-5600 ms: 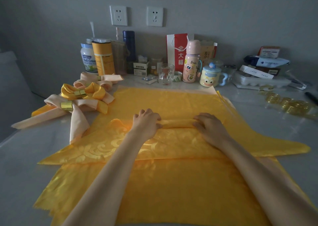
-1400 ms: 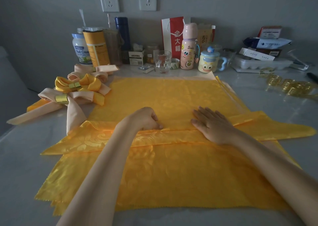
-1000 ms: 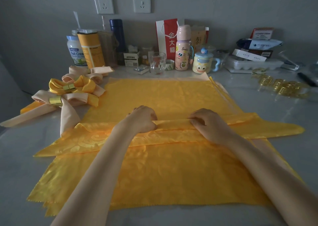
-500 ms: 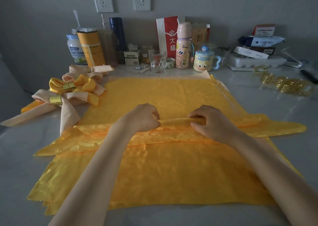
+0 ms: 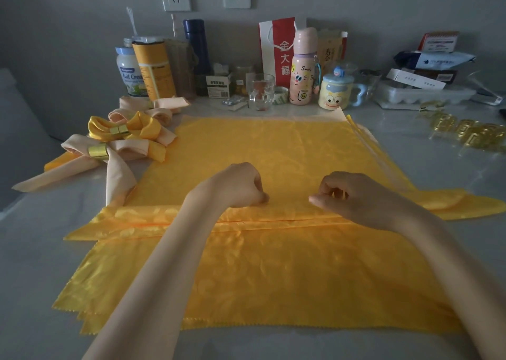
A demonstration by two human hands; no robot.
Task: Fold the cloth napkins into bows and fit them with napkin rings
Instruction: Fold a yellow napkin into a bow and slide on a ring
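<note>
Yellow damask cloth napkins (image 5: 273, 272) lie stacked on a pale grey tabletop (image 5: 35, 264) against a grey wall (image 5: 68, 17), the top one folded into a long band (image 5: 131, 222). Left hand (image 5: 235, 187) and right hand (image 5: 356, 198) rest curled on that band; whether either pinches it is unclear.

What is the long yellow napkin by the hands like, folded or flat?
Folded. The long yellow napkin is a narrow band with pointed ends and layered edges, lying across the spread yellow napkins beneath.
</note>
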